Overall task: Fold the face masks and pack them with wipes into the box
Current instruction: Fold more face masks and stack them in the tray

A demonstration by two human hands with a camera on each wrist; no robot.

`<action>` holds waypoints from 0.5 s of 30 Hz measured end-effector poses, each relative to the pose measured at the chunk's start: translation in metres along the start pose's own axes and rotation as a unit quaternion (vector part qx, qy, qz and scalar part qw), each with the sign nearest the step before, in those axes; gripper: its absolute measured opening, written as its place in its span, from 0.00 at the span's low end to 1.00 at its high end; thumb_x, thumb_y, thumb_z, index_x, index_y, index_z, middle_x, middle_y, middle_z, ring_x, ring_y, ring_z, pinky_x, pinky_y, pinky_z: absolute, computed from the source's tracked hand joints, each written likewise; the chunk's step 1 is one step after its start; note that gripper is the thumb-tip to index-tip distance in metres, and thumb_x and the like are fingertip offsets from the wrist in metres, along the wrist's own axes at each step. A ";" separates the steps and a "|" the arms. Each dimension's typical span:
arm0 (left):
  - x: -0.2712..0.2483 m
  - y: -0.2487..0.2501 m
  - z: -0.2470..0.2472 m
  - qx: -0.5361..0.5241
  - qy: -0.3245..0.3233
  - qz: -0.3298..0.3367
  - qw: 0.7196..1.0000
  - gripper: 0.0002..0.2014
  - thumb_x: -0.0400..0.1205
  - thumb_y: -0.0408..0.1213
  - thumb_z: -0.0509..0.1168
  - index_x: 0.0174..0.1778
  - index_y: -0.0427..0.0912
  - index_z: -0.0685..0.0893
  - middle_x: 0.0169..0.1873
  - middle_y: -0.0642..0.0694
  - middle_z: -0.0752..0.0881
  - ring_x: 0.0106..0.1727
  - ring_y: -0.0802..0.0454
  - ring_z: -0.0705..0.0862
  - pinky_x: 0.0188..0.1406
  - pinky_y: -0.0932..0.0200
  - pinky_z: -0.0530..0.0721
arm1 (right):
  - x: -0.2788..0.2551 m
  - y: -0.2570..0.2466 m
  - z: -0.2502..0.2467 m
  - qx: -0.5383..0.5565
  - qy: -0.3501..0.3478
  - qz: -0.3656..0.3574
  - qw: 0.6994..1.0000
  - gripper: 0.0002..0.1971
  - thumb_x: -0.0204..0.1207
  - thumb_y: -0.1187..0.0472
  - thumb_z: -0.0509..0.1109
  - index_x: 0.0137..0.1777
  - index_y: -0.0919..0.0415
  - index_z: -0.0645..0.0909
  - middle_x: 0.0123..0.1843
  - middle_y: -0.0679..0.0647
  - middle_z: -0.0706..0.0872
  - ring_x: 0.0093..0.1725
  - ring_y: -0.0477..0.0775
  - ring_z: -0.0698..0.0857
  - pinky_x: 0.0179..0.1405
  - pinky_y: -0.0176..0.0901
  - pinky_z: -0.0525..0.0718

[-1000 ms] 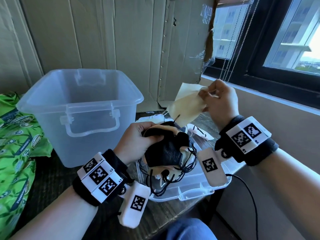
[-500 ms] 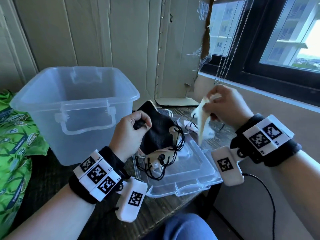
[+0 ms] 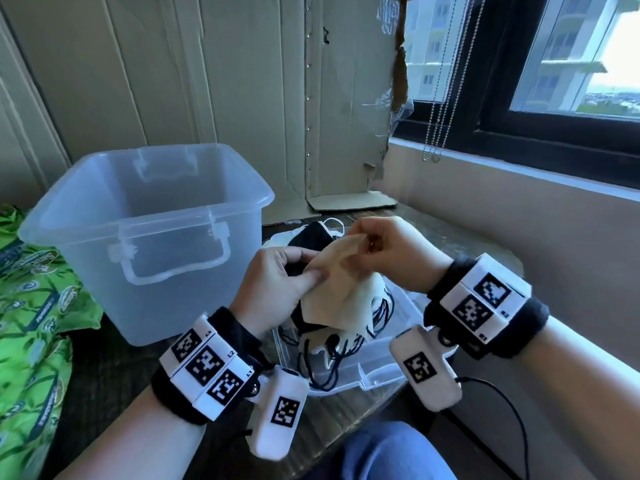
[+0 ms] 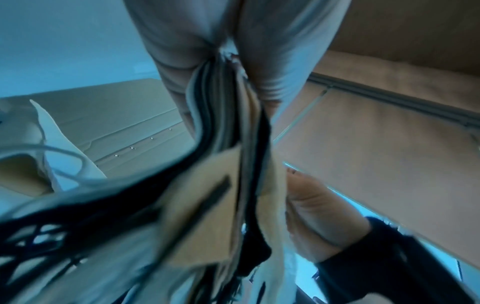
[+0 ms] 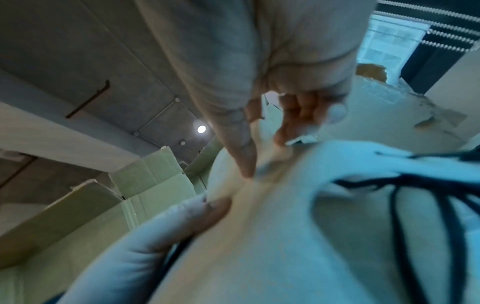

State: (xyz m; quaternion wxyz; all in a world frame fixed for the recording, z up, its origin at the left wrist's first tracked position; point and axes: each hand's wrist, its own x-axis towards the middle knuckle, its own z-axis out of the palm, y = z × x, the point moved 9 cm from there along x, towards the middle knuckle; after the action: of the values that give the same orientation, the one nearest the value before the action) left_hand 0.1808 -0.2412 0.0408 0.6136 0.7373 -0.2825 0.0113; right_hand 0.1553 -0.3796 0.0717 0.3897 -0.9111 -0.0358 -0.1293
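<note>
My left hand [image 3: 287, 277] grips a stack of folded face masks [image 4: 228, 127], black and beige, with dark ear loops [image 3: 329, 362] hanging below. On top of the stack lies a beige mask [image 3: 341, 285]. My right hand [image 3: 377, 244] pinches its upper edge, and in the right wrist view the right-hand fingertips [image 5: 246, 164] press into the beige mask [image 5: 285, 236]. Both hands are above the clear lid [image 3: 377, 372]. The empty clear plastic box [image 3: 145, 237] stands to the left of the hands. Another black mask [image 3: 311, 237] lies behind the hands.
A green patterned wipes pack [image 3: 31, 323] lies at the far left on the dark table [image 3: 104, 393]. Cardboard sheets [image 3: 242, 81] line the wall behind. A window sill [image 3: 519, 174] and wall run along the right. Blue-trousered knees [image 3: 394, 455] are below the table edge.
My right hand has brought the beige mask down and left from mid-air onto the stack held by my left hand. The left hand has shifted its hold to take in the beige mask.
</note>
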 end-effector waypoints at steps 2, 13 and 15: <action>0.000 -0.001 0.000 -0.007 -0.004 -0.003 1.000 0.10 0.74 0.29 0.73 0.37 0.52 0.90 0.36 0.50 0.92 0.37 0.55 0.87 0.45 0.56 0.86 | -0.002 0.005 -0.015 -0.009 0.077 -0.007 0.997 0.13 0.63 0.63 0.80 0.31 0.49 0.77 0.33 0.48 0.76 0.31 0.47 0.73 0.36 0.41 0.74; -0.005 0.002 0.022 -0.160 -0.111 -0.035 0.980 0.13 0.68 0.44 0.75 0.42 0.39 0.90 0.42 0.41 0.91 0.42 0.51 0.88 0.45 0.62 0.85 | -0.012 -0.012 -0.008 0.079 -0.003 -0.088 0.993 0.15 0.76 0.72 0.66 0.58 0.54 0.75 0.33 0.47 0.77 0.32 0.43 0.75 0.33 0.31 0.73; -0.005 0.000 0.023 -0.154 -0.096 -0.039 0.983 0.10 0.67 0.40 0.77 0.41 0.41 0.90 0.39 0.46 0.91 0.39 0.54 0.88 0.40 0.63 0.85 | -0.011 -0.013 -0.003 0.044 0.001 -0.089 0.995 0.22 0.76 0.70 0.67 0.67 0.54 0.70 0.33 0.46 0.77 0.32 0.46 0.74 0.35 0.33 0.74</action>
State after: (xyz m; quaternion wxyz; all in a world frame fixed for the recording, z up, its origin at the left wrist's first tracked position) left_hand 0.1693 -0.2600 0.0340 0.6899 0.6418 -0.3098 -0.1271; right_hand 0.1420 -0.3719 0.0803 0.4166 -0.8861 -0.1222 -0.1624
